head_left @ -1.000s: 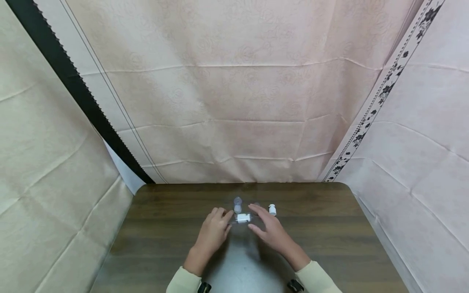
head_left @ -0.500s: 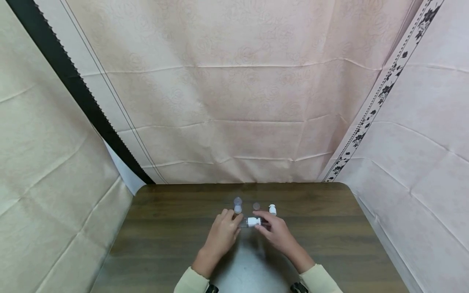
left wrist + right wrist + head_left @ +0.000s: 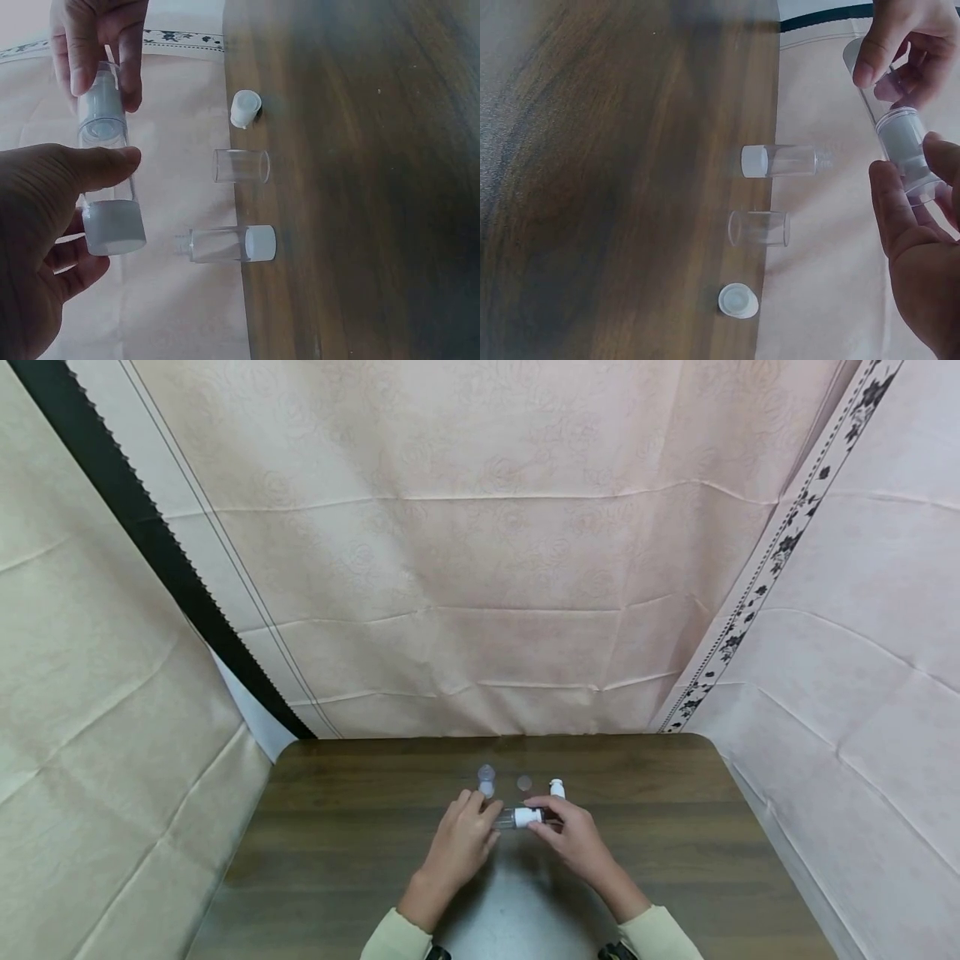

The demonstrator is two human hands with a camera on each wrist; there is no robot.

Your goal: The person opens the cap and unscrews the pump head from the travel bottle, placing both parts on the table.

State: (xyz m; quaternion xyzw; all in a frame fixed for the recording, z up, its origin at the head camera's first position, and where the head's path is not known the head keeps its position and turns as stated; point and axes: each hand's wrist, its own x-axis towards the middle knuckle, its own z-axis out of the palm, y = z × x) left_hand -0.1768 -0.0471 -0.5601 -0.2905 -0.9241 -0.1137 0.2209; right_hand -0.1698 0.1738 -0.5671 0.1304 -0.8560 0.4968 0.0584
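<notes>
Wood-grained table (image 3: 322, 835), bearing a spaced row of three. One: second bottle (image 3: 219, 245), clear plastic-looking, threaded neck, white base, upright, just beyond the left hand (image 3: 459, 842). Two: clear cylindrical cap (image 3: 241, 166), thin-walled, middle. Three: small white fitting (image 3: 245, 109), smooth, beyond the right hand (image 3: 576, 842). Behind: creased pale cloth (image 3: 487, 560). Held bottle (image 3: 112, 226): transparent, cylindrical, white-based, lengthwise between both hands; left grips the body, right the opposite end.

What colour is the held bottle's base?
White. The base of the held bottle shows best in the left wrist view.
</notes>
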